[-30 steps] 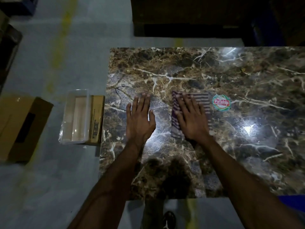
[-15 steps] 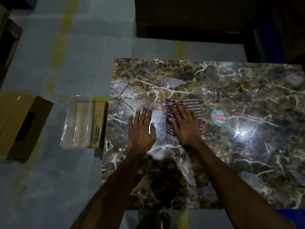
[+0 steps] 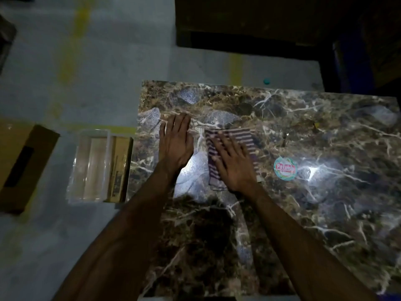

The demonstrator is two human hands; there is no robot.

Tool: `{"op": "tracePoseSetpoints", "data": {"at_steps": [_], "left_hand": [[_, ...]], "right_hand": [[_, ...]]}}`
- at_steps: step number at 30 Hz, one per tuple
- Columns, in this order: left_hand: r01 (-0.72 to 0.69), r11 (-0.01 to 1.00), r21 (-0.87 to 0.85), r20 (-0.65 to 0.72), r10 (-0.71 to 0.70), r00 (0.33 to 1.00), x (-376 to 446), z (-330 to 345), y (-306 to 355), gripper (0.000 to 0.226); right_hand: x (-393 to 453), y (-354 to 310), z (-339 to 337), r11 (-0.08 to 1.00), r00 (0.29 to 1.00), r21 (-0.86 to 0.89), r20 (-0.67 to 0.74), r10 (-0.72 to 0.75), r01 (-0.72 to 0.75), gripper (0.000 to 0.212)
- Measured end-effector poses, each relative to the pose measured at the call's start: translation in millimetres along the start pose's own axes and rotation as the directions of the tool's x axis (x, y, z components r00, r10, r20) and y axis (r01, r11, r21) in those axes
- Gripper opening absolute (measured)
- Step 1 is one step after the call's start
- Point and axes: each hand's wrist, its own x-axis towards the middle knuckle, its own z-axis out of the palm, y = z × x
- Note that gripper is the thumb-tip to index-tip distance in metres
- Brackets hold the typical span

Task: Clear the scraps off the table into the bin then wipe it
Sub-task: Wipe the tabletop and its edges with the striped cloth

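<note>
A dark marble table fills the right half of the view. My right hand lies flat with straight fingers on a purple-and-white striped cloth, pressing it onto the tabletop. My left hand rests flat and open on the bare marble just left of the cloth. A clear plastic bin stands on the floor beside the table's left edge. A round sticker is on the marble right of the cloth.
A brown carton stands between the bin and the table. A larger cardboard box sits on the floor at far left. Dark furniture stands beyond the table's far edge. A small teal object lies on the floor there.
My right hand and the cloth have slid away from me toward the table's far edge, blurred with motion. My left hand also sits farther up the table. The camera has tilted.
</note>
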Motion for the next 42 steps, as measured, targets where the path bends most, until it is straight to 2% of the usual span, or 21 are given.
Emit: {"op": "tracePoseSetpoints", "data": {"at_steps": [3,6,9,14,17,22,25,28,30,32,37,42], "left_hand": [[0.008,0.998,0.069,0.006,-0.008,1.0,8.4,8.3,2.9,0.058],[0.008,0.995,0.102,-0.002,-0.008,1.0,9.0,11.5,3.4,0.059],[0.002,0.993,0.12,-0.005,-0.002,1.0,10.5,10.8,3.5,0.061],[-0.007,0.993,0.118,0.01,0.005,1.0,9.4,9.6,2.9,0.06],[0.003,0.995,0.1,0.013,-0.004,1.0,9.7,7.9,5.2,0.061],[0.009,0.996,0.091,-0.009,-0.009,1.0,9.8,8.7,4.4,0.062],[0.012,0.996,0.088,-0.014,-0.011,1.0,10.1,8.6,4.3,0.061],[0.0,0.995,0.101,-0.006,0.001,1.0,9.5,9.0,3.5,0.06],[0.001,0.996,0.092,0.003,-0.001,1.0,9.2,8.5,3.3,0.061],[0.004,0.997,0.083,0.006,-0.005,1.0,10.3,6.7,4.0,0.061],[0.006,0.997,0.074,0.002,-0.006,1.0,9.7,6.1,5.1,0.062],[0.013,0.996,0.088,-0.015,-0.011,1.0,10.3,6.8,4.1,0.061]], "right_hand": [[35.0,21.0,-6.3,0.989,0.988,0.031,-0.042,0.149,-0.148,0.059],[75.1,14.1,-6.3,0.983,0.98,0.032,-0.076,0.183,-0.181,0.06],[91.5,-8.4,-0.5,0.987,0.986,0.044,-0.066,0.155,-0.152,0.06],[37.0,-5.8,1.6,0.999,0.999,0.017,0.003,-0.038,0.037,0.059],[31.3,24.1,-9.6,0.998,0.999,0.034,0.011,0.049,-0.049,0.059],[98.1,25.0,-16.7,0.983,0.983,0.057,-0.036,0.178,-0.176,0.062],[117.2,-4.9,-10.2,0.988,0.989,0.072,-0.036,0.143,-0.14,0.061],[84.6,-17.2,-1.5,0.999,0.999,0.045,-0.034,-0.001,0.002,0.06],[59.1,-6.8,1.2,0.999,0.999,0.031,-0.012,-0.041,0.042,0.059],[54.1,11.9,-2.9,0.999,1.0,0.029,-0.008,-0.024,0.024,0.058],[96.6,32.6,-9.7,0.99,0.988,0.04,-0.073,0.138,-0.135,0.059],[131.8,-0.9,-5.8,0.992,0.992,0.055,-0.047,0.114,-0.112,0.06]]}}
